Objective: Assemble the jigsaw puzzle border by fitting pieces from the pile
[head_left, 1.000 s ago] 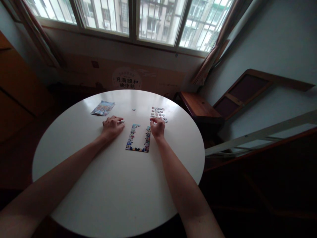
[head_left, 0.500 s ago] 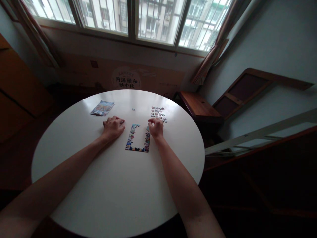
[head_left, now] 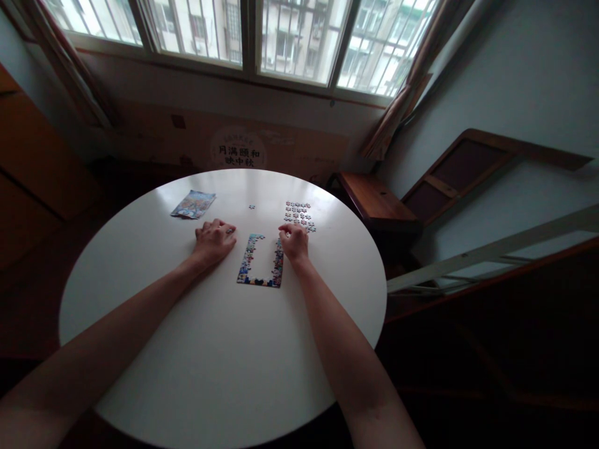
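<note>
On the table (head_left: 210, 362), the packet (head_left: 193, 204) lies left, the loose pieces (head_left: 296, 215) right, the puzzle border (head_left: 259, 282) before them.

A flat, multicoloured, partly joined jigsaw border (head_left: 259, 282) lay around an open middle, 3 sides showing. Beyond its right side, small, knobbed, loose jigsaw pieces (head_left: 296, 215) lay in rows; 1 small, dark-edged single piece (head_left: 252, 206) lay apart, beyond the border's far end.

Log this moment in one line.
left hand: pinching jigsaw piece | right hand: by jigsaw border, far-right end | loose jigsaw pieces: rows beyond right hand
</note>
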### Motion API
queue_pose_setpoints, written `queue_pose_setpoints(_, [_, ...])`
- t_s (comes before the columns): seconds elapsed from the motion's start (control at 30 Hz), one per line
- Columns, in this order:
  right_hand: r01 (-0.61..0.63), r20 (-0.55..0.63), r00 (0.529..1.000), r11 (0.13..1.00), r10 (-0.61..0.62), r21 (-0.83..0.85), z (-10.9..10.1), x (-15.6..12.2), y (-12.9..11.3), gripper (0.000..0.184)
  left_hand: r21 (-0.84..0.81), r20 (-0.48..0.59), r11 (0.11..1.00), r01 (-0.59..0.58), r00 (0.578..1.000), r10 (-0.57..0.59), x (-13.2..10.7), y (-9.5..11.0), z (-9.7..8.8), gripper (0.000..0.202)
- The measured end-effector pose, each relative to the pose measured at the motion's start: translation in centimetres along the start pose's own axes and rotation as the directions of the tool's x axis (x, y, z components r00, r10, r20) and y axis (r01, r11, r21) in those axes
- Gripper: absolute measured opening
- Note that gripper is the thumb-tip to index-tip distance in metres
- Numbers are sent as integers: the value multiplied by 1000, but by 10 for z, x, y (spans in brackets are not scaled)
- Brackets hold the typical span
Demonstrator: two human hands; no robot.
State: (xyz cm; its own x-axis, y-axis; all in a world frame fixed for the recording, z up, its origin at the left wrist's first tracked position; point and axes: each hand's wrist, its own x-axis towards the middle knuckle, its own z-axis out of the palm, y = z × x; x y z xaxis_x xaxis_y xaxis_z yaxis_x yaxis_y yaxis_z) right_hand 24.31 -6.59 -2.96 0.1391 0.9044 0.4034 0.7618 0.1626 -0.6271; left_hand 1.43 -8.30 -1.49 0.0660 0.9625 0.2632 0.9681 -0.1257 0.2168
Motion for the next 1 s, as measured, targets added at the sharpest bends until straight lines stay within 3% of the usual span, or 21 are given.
queue_pose_setpoints(0.47, [7, 8, 1000, 1000, -7, 16, 0, 1, 0, 22, -34, 0, 999, 0, 1000, 0, 0, -2, 3, 38])
queue_pose_setpoints(0.7, [-9, -16, 1000, 999, 10, 51, 0, 0, -1, 21, -202, -123, 971, 128, 980, -155, 4, -4, 0, 39])
queue_pose_setpoints(0.83, [-24, -14, 1000, 999, 24, 36, -1, 0, -2, 22, -202, -147, 973, 111, 979, -142, 19, 3, 0, 40])
queue_pose_setpoints(1.0, [-23, -14, 1000, 999, 23, 38, -2, 0, -3, 22, -134, 7, 990, 44, 999, -44, 58, 8, 11, 46])
